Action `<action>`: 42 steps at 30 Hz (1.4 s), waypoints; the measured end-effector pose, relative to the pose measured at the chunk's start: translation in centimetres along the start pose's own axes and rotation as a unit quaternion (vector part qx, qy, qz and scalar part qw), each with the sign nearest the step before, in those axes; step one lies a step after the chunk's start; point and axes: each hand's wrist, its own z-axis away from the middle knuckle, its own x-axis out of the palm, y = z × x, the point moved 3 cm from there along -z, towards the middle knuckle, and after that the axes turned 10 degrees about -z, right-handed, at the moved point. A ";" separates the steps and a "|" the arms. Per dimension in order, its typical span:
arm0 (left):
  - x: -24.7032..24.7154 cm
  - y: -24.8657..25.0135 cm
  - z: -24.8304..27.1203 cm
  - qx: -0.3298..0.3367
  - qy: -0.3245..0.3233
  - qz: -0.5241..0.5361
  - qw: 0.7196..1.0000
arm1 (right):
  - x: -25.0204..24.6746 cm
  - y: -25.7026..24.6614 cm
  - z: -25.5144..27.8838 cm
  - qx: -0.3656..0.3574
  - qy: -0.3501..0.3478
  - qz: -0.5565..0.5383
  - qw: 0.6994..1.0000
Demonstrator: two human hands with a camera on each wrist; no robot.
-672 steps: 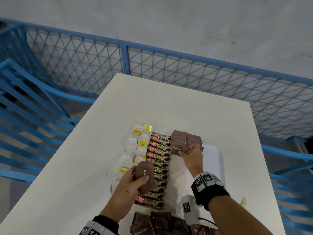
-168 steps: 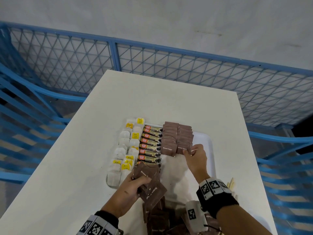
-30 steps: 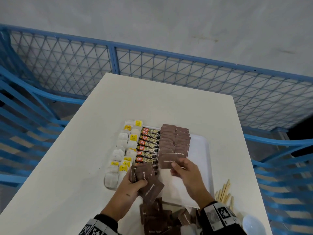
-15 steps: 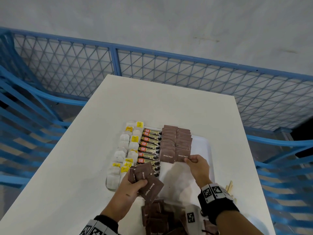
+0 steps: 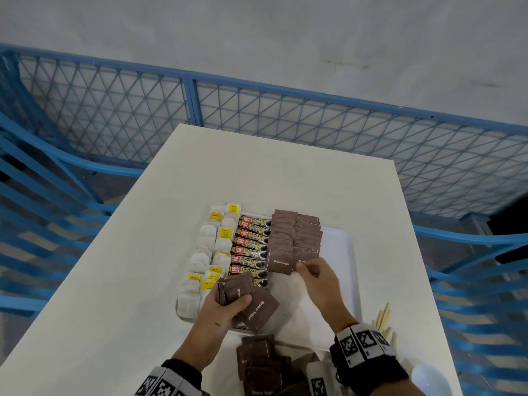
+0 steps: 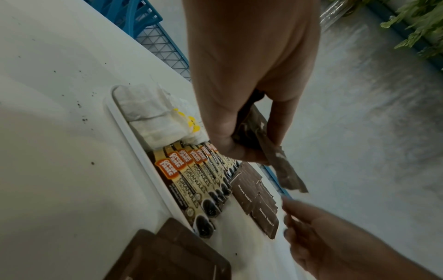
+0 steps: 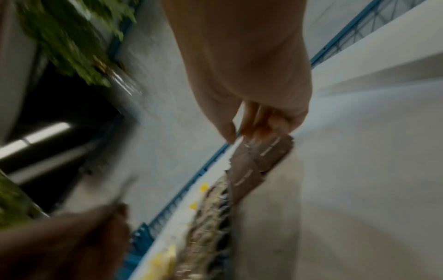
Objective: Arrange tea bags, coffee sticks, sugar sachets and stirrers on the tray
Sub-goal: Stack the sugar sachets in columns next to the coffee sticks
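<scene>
White desk (image 5: 257,178) w/ blue mesh fence (image 5: 285,115) behind & at sides. Grey concrete floor (image 5: 257,32) beyond. Green plants (image 6: 422,24) nearby.

The head view is evenly lit and sharp, with soft shadows and lines that bend at the edges. The left wrist view is dimmer and mostly sharp. The right wrist view is dim and heavily smeared by motion blur.

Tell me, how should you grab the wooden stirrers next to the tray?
Probably pinch the wooden stirrers around their middle, coming from above with the right hand. They lie flat in a loose bundle on the table, right of the tray, thin and long.
</scene>
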 end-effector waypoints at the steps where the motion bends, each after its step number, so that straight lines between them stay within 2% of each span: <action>1: 0.0 0.0 -0.1 0.000 0.003 0.003 1.000 | 0.6 -0.5 1.0 0.014 -0.070 0.007 0.997; 3: 0.1 -0.1 -0.2 -0.002 0.009 0.009 1.000 | 1.7 -1.4 3.0 0.045 -0.193 -0.003 0.980; 5: 0.0 -0.2 -0.4 0.002 0.015 0.007 1.000 | 2.4 -1.9 4.6 0.066 -0.268 -0.024 0.961; 7: -0.1 -0.2 -0.4 0.011 0.019 0.002 1.000 | 3.0 -1.8 5.7 0.068 -0.307 -0.023 0.949; 10: -0.3 -0.2 -0.4 0.019 0.017 0.004 1.000 | 3.6 -1.2 6.0 0.045 -0.320 -0.014 0.946; 13: -0.2 -0.3 -0.4 0.017 0.015 0.015 1.000 | 3.6 -0.9 5.7 0.046 -0.302 -0.038 0.951; 18: -0.4 -0.2 -0.3 0.006 0.032 0.043 0.999 | 2.6 -0.8 5.0 0.117 -0.233 -0.223 0.939; 20: -0.6 -0.1 -0.2 -0.001 0.035 0.052 0.998 | 1.9 -0.6 4.0 0.114 -0.193 -0.241 0.944; 23: -0.8 0.0 -0.1 -0.009 0.036 0.057 0.998 | 0.3 0.4 1.6 0.086 -0.118 -0.180 0.973; 26: -0.8 0.1 -0.1 -0.011 0.034 0.064 0.997 | -1.5 1.7 -0.7 0.038 -0.048 -0.052 0.997; 30: -0.6 0.2 0.0 -0.013 0.029 0.075 0.997 | -2.8 1.5 -2.7 -0.035 -0.035 0.134 0.990; 36: -0.3 0.6 0.2 0.001 0.002 0.081 0.997 | -2.1 0.8 -4.4 -0.065 -0.038 0.159 0.984; 42: -0.1 0.5 0.2 0.003 -0.004 0.072 0.997 | -1.6 1.0 -4.6 -0.095 0.004 0.174 0.980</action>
